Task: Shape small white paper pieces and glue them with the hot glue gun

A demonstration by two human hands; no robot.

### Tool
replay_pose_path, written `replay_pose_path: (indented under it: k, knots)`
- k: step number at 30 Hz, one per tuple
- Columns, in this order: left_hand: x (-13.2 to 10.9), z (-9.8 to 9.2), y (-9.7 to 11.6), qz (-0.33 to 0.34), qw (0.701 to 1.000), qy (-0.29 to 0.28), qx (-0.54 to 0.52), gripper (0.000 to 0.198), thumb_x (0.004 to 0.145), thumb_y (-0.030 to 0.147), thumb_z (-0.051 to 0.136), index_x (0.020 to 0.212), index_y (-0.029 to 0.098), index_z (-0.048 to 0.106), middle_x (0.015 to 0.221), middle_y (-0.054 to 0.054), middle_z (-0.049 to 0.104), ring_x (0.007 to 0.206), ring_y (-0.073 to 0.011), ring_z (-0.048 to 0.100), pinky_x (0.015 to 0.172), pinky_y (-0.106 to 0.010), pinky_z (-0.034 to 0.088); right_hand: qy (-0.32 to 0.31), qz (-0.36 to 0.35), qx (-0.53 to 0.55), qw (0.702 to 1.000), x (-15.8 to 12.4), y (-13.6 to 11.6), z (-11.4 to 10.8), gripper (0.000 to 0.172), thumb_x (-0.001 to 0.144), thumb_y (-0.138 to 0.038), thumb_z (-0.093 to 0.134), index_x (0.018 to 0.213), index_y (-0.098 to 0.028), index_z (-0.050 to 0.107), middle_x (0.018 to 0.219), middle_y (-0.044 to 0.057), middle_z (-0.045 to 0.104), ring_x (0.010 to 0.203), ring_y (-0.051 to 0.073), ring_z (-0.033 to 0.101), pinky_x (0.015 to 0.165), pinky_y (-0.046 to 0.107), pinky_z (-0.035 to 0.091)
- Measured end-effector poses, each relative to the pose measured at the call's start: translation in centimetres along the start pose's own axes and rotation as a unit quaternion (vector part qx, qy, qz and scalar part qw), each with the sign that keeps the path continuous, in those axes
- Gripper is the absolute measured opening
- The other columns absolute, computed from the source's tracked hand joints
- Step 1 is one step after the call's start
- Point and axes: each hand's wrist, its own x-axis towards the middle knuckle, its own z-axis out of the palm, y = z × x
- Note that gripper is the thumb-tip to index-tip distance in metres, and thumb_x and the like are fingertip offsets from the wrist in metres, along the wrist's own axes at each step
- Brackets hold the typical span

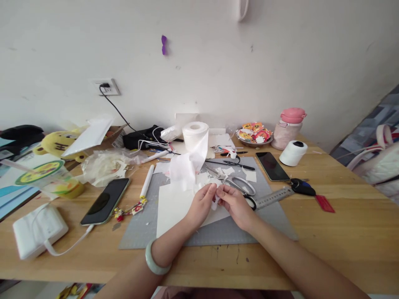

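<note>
A cutting mat point(137, 226) and plush toy point(57, 143) suggest a home.

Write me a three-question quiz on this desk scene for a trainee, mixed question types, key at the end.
1. True or false: the pale bracelet is worn on the left arm.
2. Which of these stands closest to the pink-lidded bottle?
A) the yellow plush toy
B) the white spool
C) the lidded cup
3. Fill the gap: the small piece between the left hand and the right hand is ____ in colour.

Key: 1 true; 2 B; 3 whitish.
</note>
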Motion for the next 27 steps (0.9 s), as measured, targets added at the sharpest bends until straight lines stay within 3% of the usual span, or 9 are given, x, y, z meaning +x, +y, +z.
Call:
replay_pose_path:
  k: [13, 20, 27]
  knots:
    - [-0.5, -0.4, -0.4, -0.002, 0.997, -0.055, -0.051, 0.041, 0.083, 0.048, 0.049, 0.057, 0.017, 0.045, 0.053, 0.006, 0.042, 0.050, -0.0091, 0.041, 0.053, -0.025, 0.037, -0.024, 0.030, 0.036, 0.999, -0.2, -0.3, -0.9, 0.024, 0.065, -0.037, 0.073, 0.064, -0.017, 0.059, 0.062, -0.001, 0.055, 0.062, 0.012, 0.050, 0.057, 0.024, 0.033]
    - [-0.5, 0.0, -0.9, -0.020, 0.990, -0.047, -0.132, 0.039, 0.083, 0.045, 0.050, 0.057, 0.017, 0.042, 0.050, 0.008, 0.037, 0.045, -0.0076, 0.037, 0.047, -0.022, 0.034, 0.010, 0.041, 0.100, 0.994, 0.2, 0.0, -1.2, 0.026, 0.053, -0.034, 0.079, 0.063, -0.018, 0.060, 0.059, -0.003, 0.047, 0.053, 0.009, 0.039, 0.054, 0.024, 0.034]
    - [0.1, -0.2, -0.1, -0.019, 0.975, -0.006, -0.221, 0.044, 0.079, 0.047, 0.052, 0.052, 0.021, 0.028, 0.045, 0.010, 0.022, 0.042, -0.0068, 0.024, 0.047, -0.023, 0.031, -0.019, 0.025, 0.148, 0.989, 0.3, -1.0, -1.0, 0.032, 0.060, -0.041, 0.074, 0.060, -0.020, 0.051, 0.059, -0.004, 0.037, 0.052, 0.010, 0.031, 0.055, 0.026, 0.034]
